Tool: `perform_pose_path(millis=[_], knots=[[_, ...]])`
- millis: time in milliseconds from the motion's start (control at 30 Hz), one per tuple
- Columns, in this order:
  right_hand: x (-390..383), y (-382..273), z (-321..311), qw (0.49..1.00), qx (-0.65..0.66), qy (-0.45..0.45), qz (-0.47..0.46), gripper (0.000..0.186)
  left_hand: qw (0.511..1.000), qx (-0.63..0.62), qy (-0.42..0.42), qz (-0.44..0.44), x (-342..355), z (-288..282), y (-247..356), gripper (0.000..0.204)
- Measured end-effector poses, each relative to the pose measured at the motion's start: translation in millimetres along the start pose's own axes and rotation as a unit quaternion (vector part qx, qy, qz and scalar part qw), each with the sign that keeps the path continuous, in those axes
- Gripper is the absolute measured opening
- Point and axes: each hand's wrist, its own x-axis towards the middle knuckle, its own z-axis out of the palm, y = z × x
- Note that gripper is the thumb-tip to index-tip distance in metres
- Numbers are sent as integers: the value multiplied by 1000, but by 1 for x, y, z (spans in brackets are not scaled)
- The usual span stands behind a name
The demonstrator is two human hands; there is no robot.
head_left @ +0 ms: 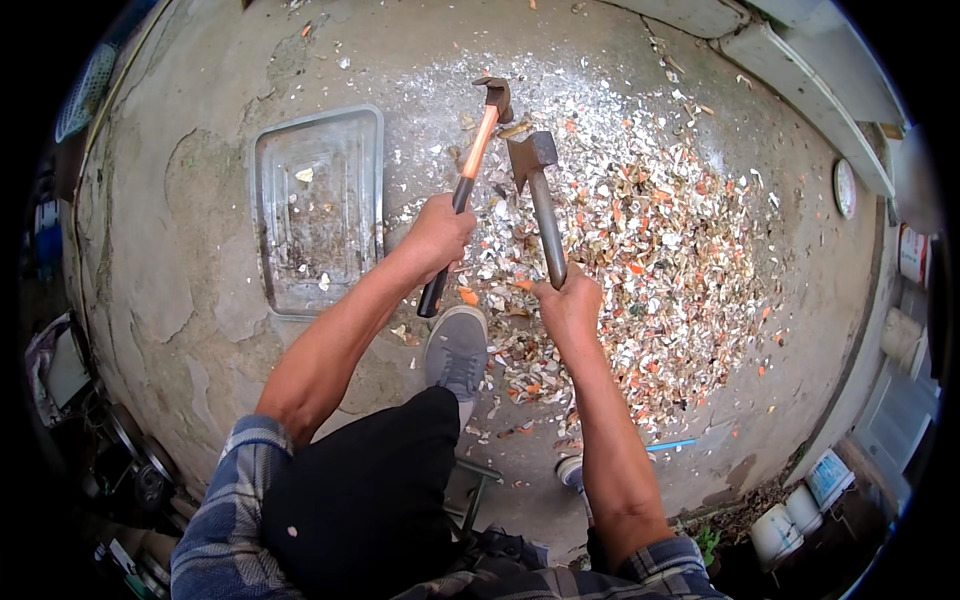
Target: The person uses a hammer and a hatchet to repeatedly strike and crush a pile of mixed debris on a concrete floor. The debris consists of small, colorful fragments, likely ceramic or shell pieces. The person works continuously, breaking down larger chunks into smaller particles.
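Plaid shirt sleeves (228, 515), blue-grey with pale lines, ending near elbows. Black trousers (360, 470), small pale spot (292, 532) on left leg. Pale-soled grey lace-up shoe (455, 352). Left hand (440, 235), right hand (573, 302) bare.

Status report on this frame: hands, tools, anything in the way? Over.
Left hand closed on claw hammer. Right hand gripping metal-handled hatchet. No obstruction visible between tools; grey shoe close to hammer's lower end in view.

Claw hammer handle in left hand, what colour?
The claw hammer handle is orange on its upper part, black on the grip; best seen in the head view.
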Motion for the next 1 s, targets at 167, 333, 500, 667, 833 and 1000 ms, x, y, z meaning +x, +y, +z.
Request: perform_pose_path(millis=[167,333,500,667,833,1000], knots=[[0,5,-7,999,12,40,-10,24,1000,-28,2,-3,-15,8,-13,8],[23,3,-22,996,9,80,-40,23,999,27,18,-14,-1,11,-23,9],[38,-38,-37,990,38,109,-80,27,999,19,17,-30,-2,6,-24,10],[62,-24,-19,988,-92,75,-96,27,999,43,17,-18,1,8,-23,12],[73,-26,-25,988,-124,57,-72,26,998,49,21,-25,5,2,-30,14],[55,-59,-34,989,13,112,-99,25,998,50,30,-31,3,-3,-32,16]])
